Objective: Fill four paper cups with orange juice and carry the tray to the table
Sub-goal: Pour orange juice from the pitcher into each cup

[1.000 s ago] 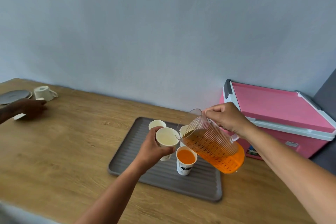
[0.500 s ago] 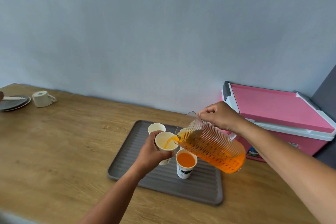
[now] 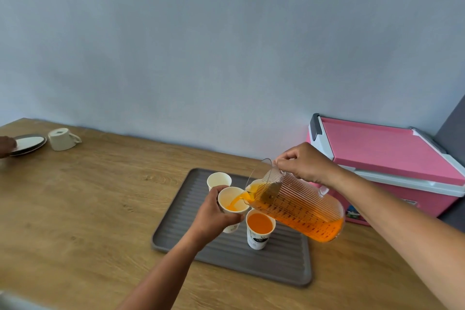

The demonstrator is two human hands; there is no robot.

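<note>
Wood worktop (image 3: 100,209), grey tray (image 3: 276,267) ctr-right, cream mug (image 3: 63,139) & plates (image 3: 30,142) far left

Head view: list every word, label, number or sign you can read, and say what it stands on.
Nothing reads clearly.
Pitcher: black scale markings, too small to read.
Filled cup: dark logo near the base, blurred.
Held cup: faint print, unreadable.
Cooler: coloured sticker on its front, blurred.

fourth cup (image 3: 257,181) mostly hidden behind jug (image 3: 297,205)
</note>
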